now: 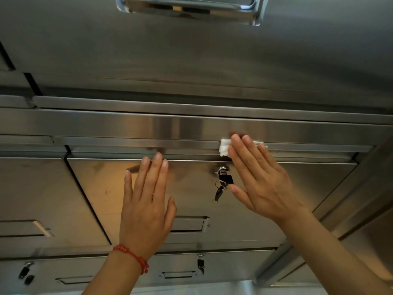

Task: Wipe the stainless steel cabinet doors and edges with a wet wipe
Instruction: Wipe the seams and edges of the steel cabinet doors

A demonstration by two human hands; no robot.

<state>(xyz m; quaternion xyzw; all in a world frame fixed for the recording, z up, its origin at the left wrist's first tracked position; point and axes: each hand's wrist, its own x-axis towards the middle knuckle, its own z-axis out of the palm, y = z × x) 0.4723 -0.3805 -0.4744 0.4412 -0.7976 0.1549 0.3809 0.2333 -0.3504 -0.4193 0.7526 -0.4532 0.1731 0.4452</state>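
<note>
We found the right hand [262, 177] right of centre in the frame, fingers straight and close together, pressing a white wet wipe [225, 147] flat against the horizontal top edge [136, 143] of a stainless steel cabinet door [191, 201]. The wipe was not pinched or wrapped — it lay bunched beneath the fingertips, its crumpled end showing to the left of the index finger and a smaller strip showing past the fingers on the right. The thumb stood apart, pointing toward the left of the frame, just beside a black padlock [226, 179].

The left hand [146, 201] was at centre frame, also flat and spread, fingers straight with the thumb out to the right. Its fingertips reached the upper margin of the same door; we could not tell whether the palm touched the steel. It held nothing. A red beaded bracelet [133, 257] circled that wrist.

The padlock hung from a lock near the top of the door, with keys [219, 191] dangling below it. A recessed handle [190, 224] sat lower on the door, partly behind the left hand. A neighbouring door [42, 199] lay at the left of the frame, and further drawers with locks ran along the bottom — one lock [200, 265] near bottom centre. A large chromed handle [191, 9] showed at the top edge.
</note>
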